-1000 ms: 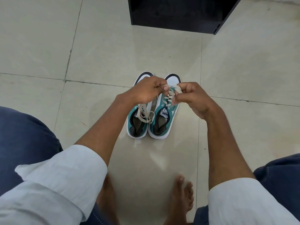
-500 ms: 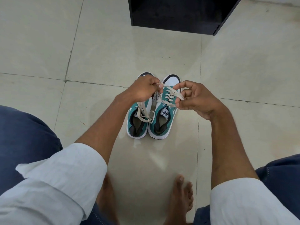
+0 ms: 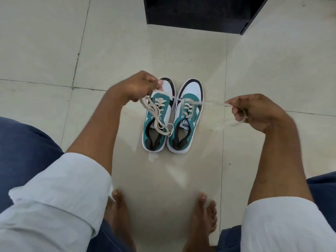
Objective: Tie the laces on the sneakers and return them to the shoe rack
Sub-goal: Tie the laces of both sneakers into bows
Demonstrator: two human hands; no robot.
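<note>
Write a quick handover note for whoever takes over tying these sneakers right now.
Left hand: pinching one lace end of the right sneaker.
Right hand: gripping the other end, pulled out sideways, taut.
Both sneakers on the floor, side by side, toes toward the dark rack.
Left sneaker: laces loose, untied.
Done: no finished knot visible.
Left: tie both, then put them on the rack.
</note>
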